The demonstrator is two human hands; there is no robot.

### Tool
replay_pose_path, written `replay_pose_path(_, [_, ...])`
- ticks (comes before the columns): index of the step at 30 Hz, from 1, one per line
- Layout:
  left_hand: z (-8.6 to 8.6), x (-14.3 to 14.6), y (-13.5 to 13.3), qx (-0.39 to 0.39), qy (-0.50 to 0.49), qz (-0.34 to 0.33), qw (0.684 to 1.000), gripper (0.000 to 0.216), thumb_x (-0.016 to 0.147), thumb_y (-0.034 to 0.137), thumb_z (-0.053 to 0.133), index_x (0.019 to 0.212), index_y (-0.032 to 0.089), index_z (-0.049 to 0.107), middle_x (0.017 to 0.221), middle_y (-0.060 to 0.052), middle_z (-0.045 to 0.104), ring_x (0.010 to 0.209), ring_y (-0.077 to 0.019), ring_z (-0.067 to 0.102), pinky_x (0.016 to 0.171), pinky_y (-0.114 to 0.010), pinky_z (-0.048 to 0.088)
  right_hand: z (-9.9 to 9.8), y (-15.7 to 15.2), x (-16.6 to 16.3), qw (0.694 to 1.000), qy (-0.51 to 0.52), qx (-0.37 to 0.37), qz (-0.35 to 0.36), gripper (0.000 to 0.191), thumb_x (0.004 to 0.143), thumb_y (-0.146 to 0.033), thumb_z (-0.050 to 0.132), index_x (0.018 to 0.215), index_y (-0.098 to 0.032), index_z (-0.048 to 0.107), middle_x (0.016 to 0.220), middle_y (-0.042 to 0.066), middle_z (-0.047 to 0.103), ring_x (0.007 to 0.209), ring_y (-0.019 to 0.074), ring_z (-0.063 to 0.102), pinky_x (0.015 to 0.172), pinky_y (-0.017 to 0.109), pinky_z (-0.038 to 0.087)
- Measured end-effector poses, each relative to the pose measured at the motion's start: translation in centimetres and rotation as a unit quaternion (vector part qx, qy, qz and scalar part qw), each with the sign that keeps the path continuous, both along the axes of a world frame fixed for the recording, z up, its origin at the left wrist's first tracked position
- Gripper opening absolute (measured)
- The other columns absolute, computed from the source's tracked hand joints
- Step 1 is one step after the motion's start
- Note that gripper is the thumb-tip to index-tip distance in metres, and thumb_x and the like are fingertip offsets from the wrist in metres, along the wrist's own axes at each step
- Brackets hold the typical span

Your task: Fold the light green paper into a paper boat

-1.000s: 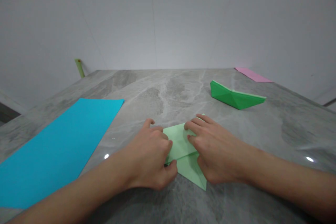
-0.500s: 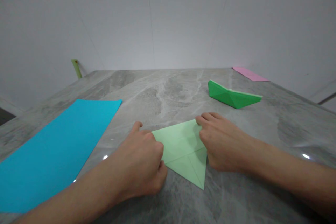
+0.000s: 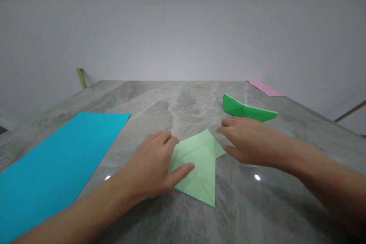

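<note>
A pale green folded paper (image 3: 200, 167) lies on the grey marble table (image 3: 185, 103), pointed toward me with creases across it. My left hand (image 3: 154, 164) rests on its left edge, fingers stretched out and the thumb pressing the paper down. My right hand (image 3: 246, 141) hovers just right of the paper's far corner, fingers loosely spread and holding nothing; it seems lifted a little off the sheet.
A flat cyan sheet (image 3: 60, 152) covers the table's left side. A dark green folded paper boat (image 3: 247, 109) sits behind my right hand. A pink sheet (image 3: 264, 88) lies at the far right corner. A small green stick (image 3: 81, 77) leans against the white wall.
The folded paper was opened out and turned slightly. My right hand let go and moved right, off the sheet. My left hand uncurled and now lies flat on the left edge.
</note>
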State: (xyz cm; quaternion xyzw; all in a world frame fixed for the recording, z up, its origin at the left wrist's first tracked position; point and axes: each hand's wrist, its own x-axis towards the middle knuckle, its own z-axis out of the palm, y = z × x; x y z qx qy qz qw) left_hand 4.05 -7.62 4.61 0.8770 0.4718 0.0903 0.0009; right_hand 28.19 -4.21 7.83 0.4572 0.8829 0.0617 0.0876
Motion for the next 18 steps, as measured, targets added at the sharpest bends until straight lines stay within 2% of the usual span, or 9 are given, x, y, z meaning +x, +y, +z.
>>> replay_pose_path(3, [-0.6, 0.1, -0.1, -0.075, -0.047, -0.095, 0.992, 0.052, 0.073, 0.055, 0.062, 0.110, 0.017, 0.056, 0.106, -0.010, 0.058, 0.098, -0.0266, 0.054, 0.086, -0.042, 0.045, -0.2, -0.3, -1.1, 0.984, 0.090, -0.086, 0.131, 0.036, 0.077, -0.037, 0.066, 0.106, -0.016, 0.065, 0.100, 0.011, 0.063, 0.094, 0.0256, 0.060, 0.083, 0.037, 0.045])
replay_pose_path(6, [-0.8, 0.0, 0.0, -0.100, -0.040, -0.108, 0.988, 0.044, 0.076, 0.042, 0.062, 0.112, 0.018, 0.053, 0.109, -0.009, 0.055, 0.102, -0.0264, 0.052, 0.091, -0.043, 0.044, -1.1, -0.4, -2.2, 0.960, 0.125, -0.128, 0.214, 0.045, 0.078, -0.041, 0.066, 0.115, -0.016, 0.060, 0.107, 0.011, 0.062, 0.101, 0.0256, 0.057, 0.088, 0.038, 0.044])
replay_pose_path(11, [-0.6, -0.4, 0.6, -0.112, -0.042, -0.124, 0.985, 0.033, 0.079, 0.030, 0.058, 0.109, 0.017, 0.055, 0.105, -0.008, 0.056, 0.100, -0.0240, 0.053, 0.091, -0.041, 0.044, -2.5, -0.4, -3.0, 0.956, 0.140, -0.099, 0.240, 0.035, 0.087, -0.037, 0.057, 0.113, -0.013, 0.060, 0.101, 0.011, 0.064, 0.100, 0.0242, 0.057, 0.086, 0.038, 0.044])
replay_pose_path(15, [-0.7, -0.5, 0.7, -0.089, -0.031, -0.136, 0.986, 0.029, 0.083, 0.029, 0.053, 0.109, 0.017, 0.056, 0.109, -0.010, 0.056, 0.103, -0.0241, 0.054, 0.092, -0.040, 0.045, -3.3, -0.3, -3.2, 0.960, 0.132, -0.049, 0.242, 0.023, 0.091, -0.030, 0.051, 0.101, -0.014, 0.064, 0.092, 0.010, 0.067, 0.092, 0.0228, 0.060, 0.081, 0.037, 0.044])
replay_pose_path(18, [-0.9, -0.6, 0.9, -0.066, -0.014, -0.142, 0.988, 0.028, 0.085, 0.026, 0.050, 0.111, 0.015, 0.055, 0.109, -0.010, 0.059, 0.103, -0.0240, 0.055, 0.091, -0.039, 0.046, -3.5, -0.2, -3.4, 0.964, 0.120, -0.029, 0.236, 0.020, 0.091, -0.027, 0.051, 0.099, -0.014, 0.064, 0.088, 0.009, 0.068, 0.086, 0.0219, 0.061, 0.078, 0.036, 0.044])
